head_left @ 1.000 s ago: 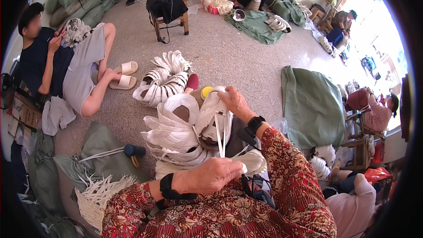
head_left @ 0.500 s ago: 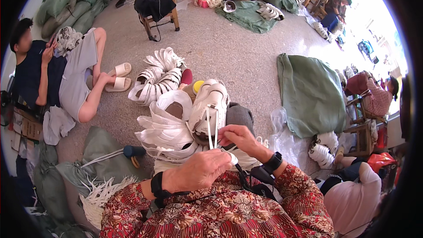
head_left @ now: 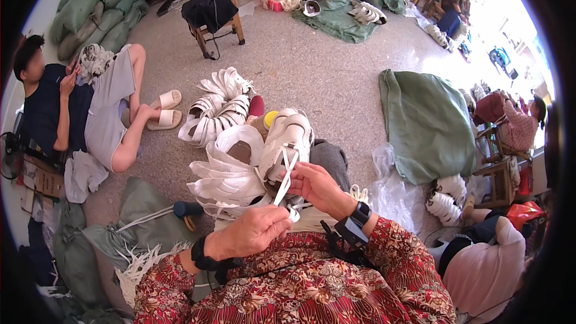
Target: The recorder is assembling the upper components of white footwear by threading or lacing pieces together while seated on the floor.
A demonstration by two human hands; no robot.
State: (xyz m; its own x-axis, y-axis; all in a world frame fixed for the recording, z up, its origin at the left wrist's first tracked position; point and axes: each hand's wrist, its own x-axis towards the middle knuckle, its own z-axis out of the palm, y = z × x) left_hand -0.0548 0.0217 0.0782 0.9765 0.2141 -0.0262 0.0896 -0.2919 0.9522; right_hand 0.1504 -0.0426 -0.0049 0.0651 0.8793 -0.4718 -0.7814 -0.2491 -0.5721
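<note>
A white shoe upper (head_left: 288, 129) stands toe-away in front of me, with a white shoelace (head_left: 285, 181) running from it down toward my lap. My left hand (head_left: 255, 231) is closed on the lower part of the lace, with a small white loop showing by its fingertips. Against the upper strands, just below the shoe's opening, the curled fingers of my right hand (head_left: 321, 189) are closed round the lace; their tips are partly hidden. Left of the shoe lies a fanned stack of white uppers (head_left: 225, 180), touching it.
Another bunch of white uppers (head_left: 219, 108) lies on the floor beyond. A person with a phone (head_left: 60, 96) sits at the left. Green cloth (head_left: 426, 126) and clear plastic (head_left: 393, 186) lie to the right. A stool with black cloth (head_left: 210, 12) stands farther off.
My left hand has moved a little left and down with the lace. My right hand has shifted toward the upper strands, and the two strands now cross.
</note>
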